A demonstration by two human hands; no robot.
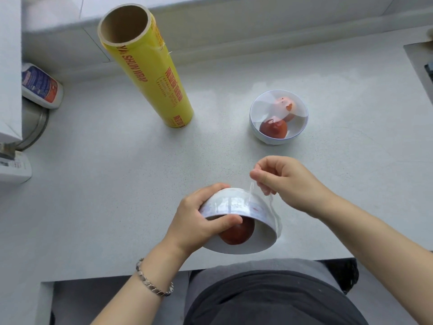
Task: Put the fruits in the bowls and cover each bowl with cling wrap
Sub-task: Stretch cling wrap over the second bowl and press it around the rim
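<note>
White speckled countertop (117, 184) fills the view, its front edge running across at 6 o'clock just behind the person's dark-clothed body, its back edge meeting a pale wall at 12 o'clock; wide bare surface lies from 8 to 10 o'clock and again at 3 o'clock. At 11 o'clock the yellow cling wrap roll (150, 73) stands on end, its open cardboard core facing up, well apart from both bowls. Close to the front edge at 6 o'clock the near bowl (236, 204) is tipped with its mouth toward the person, a red fruit (239, 233) inside. The left hand (199, 216) grips this bowl, fingers curled over the outer wall and the thumb laid across the mouth against the fruit. The right hand (285, 181), just above and to the bowl's 2 o'clock, pinches a strip of cling film (257, 195) that is draped over the bowl's wall. At 1 o'clock the far bowl (264, 137) sits upright, film stretched over its rim and two fruits inside. A labelled bottle (42, 85) lies at 10 o'clock by the counter's left edge. A metal bracelet (152, 280) circles the left wrist.
</note>
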